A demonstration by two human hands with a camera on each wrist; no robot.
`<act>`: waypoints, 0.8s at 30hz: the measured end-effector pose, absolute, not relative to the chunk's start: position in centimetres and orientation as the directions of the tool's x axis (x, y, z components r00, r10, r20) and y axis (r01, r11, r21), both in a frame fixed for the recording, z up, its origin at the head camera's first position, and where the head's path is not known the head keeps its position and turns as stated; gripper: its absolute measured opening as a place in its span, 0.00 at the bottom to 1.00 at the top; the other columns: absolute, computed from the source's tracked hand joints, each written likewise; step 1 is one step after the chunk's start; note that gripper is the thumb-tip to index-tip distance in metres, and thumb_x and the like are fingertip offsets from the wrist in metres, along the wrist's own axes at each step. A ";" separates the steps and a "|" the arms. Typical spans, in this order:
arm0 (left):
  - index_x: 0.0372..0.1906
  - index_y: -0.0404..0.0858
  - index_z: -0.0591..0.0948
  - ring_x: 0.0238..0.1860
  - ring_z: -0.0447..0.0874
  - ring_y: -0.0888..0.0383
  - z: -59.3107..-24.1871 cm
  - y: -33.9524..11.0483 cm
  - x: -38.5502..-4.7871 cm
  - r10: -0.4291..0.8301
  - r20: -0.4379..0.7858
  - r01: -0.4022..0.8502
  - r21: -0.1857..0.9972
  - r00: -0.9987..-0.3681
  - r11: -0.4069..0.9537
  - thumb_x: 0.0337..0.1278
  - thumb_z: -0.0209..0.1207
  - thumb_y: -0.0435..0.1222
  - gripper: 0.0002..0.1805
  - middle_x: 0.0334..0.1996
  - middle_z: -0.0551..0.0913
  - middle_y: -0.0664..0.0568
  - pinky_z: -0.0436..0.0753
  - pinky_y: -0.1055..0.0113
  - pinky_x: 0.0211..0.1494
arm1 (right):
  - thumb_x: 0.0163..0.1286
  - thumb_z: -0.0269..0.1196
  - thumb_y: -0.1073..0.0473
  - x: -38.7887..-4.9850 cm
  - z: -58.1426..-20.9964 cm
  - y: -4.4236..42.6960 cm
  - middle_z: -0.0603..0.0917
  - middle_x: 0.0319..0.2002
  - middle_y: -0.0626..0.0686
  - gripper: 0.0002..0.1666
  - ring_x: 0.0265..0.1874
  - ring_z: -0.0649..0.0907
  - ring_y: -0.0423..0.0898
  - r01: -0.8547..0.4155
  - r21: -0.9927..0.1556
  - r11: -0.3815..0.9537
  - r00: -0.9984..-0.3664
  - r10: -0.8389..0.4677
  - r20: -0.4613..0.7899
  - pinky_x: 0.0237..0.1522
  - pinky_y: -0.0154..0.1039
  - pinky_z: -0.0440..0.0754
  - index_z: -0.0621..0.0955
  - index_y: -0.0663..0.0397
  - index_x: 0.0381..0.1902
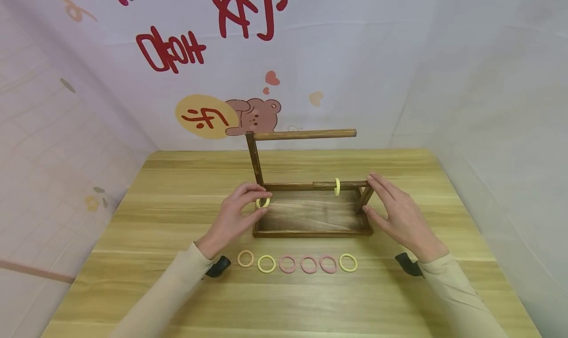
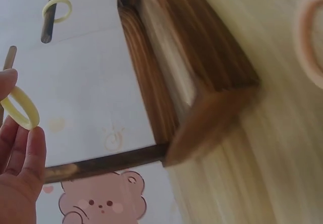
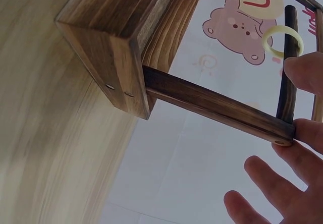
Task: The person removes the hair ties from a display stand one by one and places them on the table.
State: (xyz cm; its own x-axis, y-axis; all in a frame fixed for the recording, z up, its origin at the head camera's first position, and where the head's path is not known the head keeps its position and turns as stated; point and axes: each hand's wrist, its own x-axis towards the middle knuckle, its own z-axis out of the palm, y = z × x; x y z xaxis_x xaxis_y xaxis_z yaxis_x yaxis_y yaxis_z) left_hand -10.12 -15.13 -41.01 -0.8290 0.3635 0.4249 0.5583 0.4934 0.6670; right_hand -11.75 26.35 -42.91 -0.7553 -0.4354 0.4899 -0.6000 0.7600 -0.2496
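Note:
A dark wooden rack [image 1: 312, 233] stands on the table, with a shallow tray base, a tall left post with an upper bar [image 1: 306, 134], and a short right post with a lower bar [image 1: 326, 185]. One yellow ring [image 1: 337, 187] hangs on the lower bar. My left hand [image 1: 235, 214] pinches another yellow ring [image 2: 33, 114] between thumb and fingertips, above the tray's left edge. With fingers spread and fairly straight, my right hand [image 1: 399, 212] touches the right post's top [image 3: 286, 133]. Its thumb lies near the lower bar in the right wrist view.
In front of the rack lies a row of rings: an orange ring [image 1: 238, 259], a yellow ring [image 1: 259, 264], three pink ones including a pink ring [image 1: 280, 264], and another yellow ring [image 1: 356, 263]. White printed cloth [image 1: 346, 71] hangs behind and beside the wooden table [image 1: 284, 303].

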 end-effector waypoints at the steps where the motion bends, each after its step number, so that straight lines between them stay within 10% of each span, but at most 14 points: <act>1: 0.56 0.39 0.87 0.59 0.79 0.48 -41.2 -15.4 -10.0 0.365 0.422 0.557 0.661 -0.830 0.502 0.60 0.71 0.27 0.19 0.56 0.80 0.48 0.79 0.46 0.61 | 0.63 0.73 0.60 -11.7 -42.9 26.4 0.71 0.73 0.63 0.45 0.64 0.77 0.69 -0.600 -0.249 0.760 -0.755 -0.437 0.489 0.59 0.68 0.75 0.69 0.64 0.75; 24: 0.51 0.36 0.87 0.52 0.83 0.49 -44.3 -20.9 -7.0 0.423 0.455 0.618 0.499 -0.783 0.607 0.50 0.76 0.24 0.21 0.52 0.82 0.46 0.85 0.52 0.50 | 0.62 0.73 0.61 -11.8 -42.9 26.4 0.71 0.74 0.62 0.45 0.63 0.77 0.69 -0.605 -0.244 0.758 -0.753 -0.444 0.486 0.58 0.68 0.76 0.69 0.65 0.75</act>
State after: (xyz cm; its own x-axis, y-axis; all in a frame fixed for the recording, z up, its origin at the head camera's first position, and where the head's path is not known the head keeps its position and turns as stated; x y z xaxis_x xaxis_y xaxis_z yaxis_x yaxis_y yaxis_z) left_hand -7.04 -20.90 -44.28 -0.7833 0.4233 0.4552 0.6182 0.6070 0.4994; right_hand -11.75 26.40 -42.95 -0.7527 -0.4439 0.4862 -0.6046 0.7583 -0.2438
